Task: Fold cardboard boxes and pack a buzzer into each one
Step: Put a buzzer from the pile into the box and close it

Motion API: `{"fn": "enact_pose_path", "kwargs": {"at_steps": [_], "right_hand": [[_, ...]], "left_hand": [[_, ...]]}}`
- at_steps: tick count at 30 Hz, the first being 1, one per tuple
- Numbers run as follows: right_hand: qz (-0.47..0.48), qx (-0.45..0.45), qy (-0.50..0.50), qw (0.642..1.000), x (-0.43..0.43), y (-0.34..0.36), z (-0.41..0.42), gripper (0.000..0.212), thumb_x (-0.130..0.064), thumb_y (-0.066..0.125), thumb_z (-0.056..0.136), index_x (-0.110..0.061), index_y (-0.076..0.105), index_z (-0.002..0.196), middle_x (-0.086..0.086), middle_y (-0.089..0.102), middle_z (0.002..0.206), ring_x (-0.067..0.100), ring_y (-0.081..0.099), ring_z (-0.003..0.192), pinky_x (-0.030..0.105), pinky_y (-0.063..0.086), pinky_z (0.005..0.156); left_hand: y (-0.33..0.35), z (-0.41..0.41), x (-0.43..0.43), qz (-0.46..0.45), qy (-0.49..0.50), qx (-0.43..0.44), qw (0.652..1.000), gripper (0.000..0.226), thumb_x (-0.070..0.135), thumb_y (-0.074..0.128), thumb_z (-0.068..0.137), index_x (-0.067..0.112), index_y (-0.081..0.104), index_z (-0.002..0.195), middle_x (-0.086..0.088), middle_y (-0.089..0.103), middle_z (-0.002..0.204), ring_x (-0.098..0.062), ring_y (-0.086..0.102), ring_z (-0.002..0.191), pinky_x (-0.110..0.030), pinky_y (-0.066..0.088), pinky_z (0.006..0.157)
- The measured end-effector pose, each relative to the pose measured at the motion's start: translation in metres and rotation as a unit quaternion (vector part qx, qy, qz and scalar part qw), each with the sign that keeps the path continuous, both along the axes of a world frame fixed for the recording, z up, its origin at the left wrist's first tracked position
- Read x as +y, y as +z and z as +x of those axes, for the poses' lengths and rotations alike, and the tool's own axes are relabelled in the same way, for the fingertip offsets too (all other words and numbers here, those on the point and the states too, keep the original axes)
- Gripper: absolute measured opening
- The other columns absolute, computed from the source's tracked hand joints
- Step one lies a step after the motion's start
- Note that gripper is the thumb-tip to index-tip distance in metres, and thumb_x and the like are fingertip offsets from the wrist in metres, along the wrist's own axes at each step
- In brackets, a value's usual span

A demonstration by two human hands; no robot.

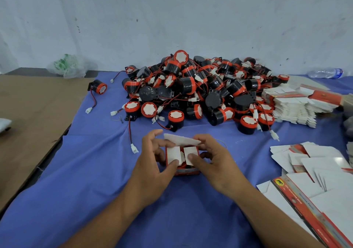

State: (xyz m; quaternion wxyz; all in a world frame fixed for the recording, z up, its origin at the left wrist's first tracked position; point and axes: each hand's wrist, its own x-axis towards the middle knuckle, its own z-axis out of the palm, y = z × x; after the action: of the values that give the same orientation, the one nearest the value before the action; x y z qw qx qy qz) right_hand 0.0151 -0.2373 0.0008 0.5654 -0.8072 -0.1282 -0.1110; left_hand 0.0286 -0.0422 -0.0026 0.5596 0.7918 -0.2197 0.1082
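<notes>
Blue-clothed worktop (91, 171). A heap of round black-and-red buzzers (200, 91) lies beyond the hands, with stacks of flat white cartons (292, 106) at right. The left hand (152, 163) and right hand (212, 158) both grasp a small red cardboard box (186, 171) at centre. Their thumbs press its two white side flaps onto the packed buzzer (182, 159); the lid flap (181, 139) is raised.

Your blue cloth (95, 180) has a brown cardboard sheet (34, 114) beside it at left. On the cloth lie a heap of buzzers (200, 89), one stray buzzer (99, 88) to its left, flat boxes (294, 106) at right, and a bottle (324, 73) by the wall (172, 18).
</notes>
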Motion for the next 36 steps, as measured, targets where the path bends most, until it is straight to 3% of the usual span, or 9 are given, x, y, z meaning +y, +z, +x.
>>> {"fn": "enact_pose_path", "kwargs": {"at_steps": [5, 8, 10, 12, 16, 20, 25, 29, 36], "right_hand": [[-0.053, -0.031, -0.001, 0.998, -0.003, 0.0, -0.001, 0.035, 0.0, 0.065, 0.092, -0.033, 0.064, 0.1, -0.015, 0.064, 0.116, 0.009, 0.061, 0.109, 0.02, 0.052, 0.083], [-0.067, -0.036, 0.012, 0.997, -0.007, -0.001, -0.002, 0.031, -0.005, 0.071, 0.089, -0.03, 0.064, 0.105, -0.011, 0.06, 0.127, 0.008, 0.059, 0.116, 0.022, 0.053, 0.087], [-0.078, 0.005, 0.041, 0.996, -0.01, 0.002, -0.005, 0.034, -0.034, 0.075, 0.087, -0.03, 0.061, 0.118, -0.016, 0.055, 0.133, 0.007, 0.057, 0.12, 0.022, 0.053, 0.092], [-0.115, 0.016, 0.046, 0.992, -0.012, 0.003, -0.006, 0.051, -0.051, 0.071, 0.085, -0.03, 0.057, 0.128, -0.02, 0.052, 0.137, 0.003, 0.053, 0.122, 0.02, 0.05, 0.095], [-0.121, -0.016, 0.031, 0.992, -0.013, 0.005, -0.006, 0.039, -0.023, 0.072, 0.091, -0.019, 0.061, 0.128, -0.017, 0.054, 0.136, 0.0, 0.053, 0.122, 0.027, 0.05, 0.097], [-0.14, -0.003, 0.061, 0.988, -0.017, 0.007, -0.006, 0.05, -0.049, 0.066, 0.091, -0.025, 0.06, 0.134, -0.019, 0.05, 0.139, -0.002, 0.046, 0.131, 0.018, 0.042, 0.104], [-0.141, -0.018, 0.049, 0.989, -0.014, 0.006, -0.007, 0.049, -0.048, 0.061, 0.091, -0.023, 0.062, 0.132, -0.016, 0.054, 0.135, 0.0, 0.049, 0.129, 0.022, 0.044, 0.105], [-0.108, -0.023, 0.054, 0.992, -0.013, 0.005, -0.006, 0.039, -0.033, 0.07, 0.091, -0.022, 0.065, 0.128, -0.012, 0.059, 0.126, 0.011, 0.056, 0.121, 0.027, 0.049, 0.099], [-0.058, 0.01, 0.063, 0.996, -0.013, 0.004, -0.005, 0.033, -0.032, 0.07, 0.09, -0.022, 0.071, 0.122, -0.013, 0.061, 0.115, 0.014, 0.061, 0.113, 0.034, 0.055, 0.092]], "left_hand": [[0.002, 0.005, 0.004, -0.015, 0.014, 0.003, 1.0, 0.095, 0.01, 0.079, 0.081, 0.064, 0.021, 0.133, 0.017, 0.043, 0.117, -0.013, 0.057, 0.084, -0.022, 0.055, 0.071], [0.004, 0.006, 0.006, 0.055, 0.013, -0.06, 0.997, 0.062, -0.001, 0.076, 0.081, 0.041, 0.057, 0.123, 0.014, 0.046, 0.119, -0.001, 0.056, 0.099, -0.015, 0.053, 0.077], [0.006, 0.004, 0.006, 0.096, 0.01, -0.082, 0.992, 0.041, -0.003, 0.074, 0.081, 0.023, 0.072, 0.113, 0.014, 0.053, 0.119, 0.004, 0.054, 0.102, -0.009, 0.048, 0.08], [0.005, 0.004, 0.008, 0.109, -0.003, -0.069, 0.992, 0.037, 0.002, 0.073, 0.084, 0.02, 0.071, 0.117, 0.015, 0.055, 0.124, 0.007, 0.053, 0.108, -0.008, 0.046, 0.084], [0.004, 0.004, 0.014, 0.123, -0.082, -0.011, 0.989, 0.049, 0.038, 0.061, 0.085, 0.028, 0.058, 0.133, 0.02, 0.044, 0.141, 0.005, 0.043, 0.128, -0.016, 0.043, 0.1], [0.002, 0.006, 0.014, 0.13, -0.074, -0.032, 0.988, 0.044, 0.025, 0.068, 0.09, 0.038, 0.055, 0.13, 0.023, 0.044, 0.14, 0.009, 0.041, 0.127, -0.014, 0.039, 0.104], [0.002, 0.008, 0.016, 0.167, -0.071, -0.048, 0.982, 0.048, 0.058, 0.052, 0.083, 0.045, 0.049, 0.13, 0.024, 0.04, 0.141, 0.007, 0.025, 0.136, -0.009, 0.023, 0.108], [0.001, 0.008, 0.013, 0.105, -0.093, -0.038, 0.989, 0.035, 0.038, 0.061, 0.093, 0.042, 0.053, 0.127, 0.016, 0.05, 0.134, 0.007, 0.045, 0.125, -0.007, 0.04, 0.096], [0.001, 0.01, 0.014, 0.094, -0.083, -0.037, 0.991, 0.03, 0.031, 0.058, 0.091, 0.034, 0.065, 0.121, 0.011, 0.061, 0.127, 0.003, 0.052, 0.122, -0.018, 0.045, 0.1]]}}
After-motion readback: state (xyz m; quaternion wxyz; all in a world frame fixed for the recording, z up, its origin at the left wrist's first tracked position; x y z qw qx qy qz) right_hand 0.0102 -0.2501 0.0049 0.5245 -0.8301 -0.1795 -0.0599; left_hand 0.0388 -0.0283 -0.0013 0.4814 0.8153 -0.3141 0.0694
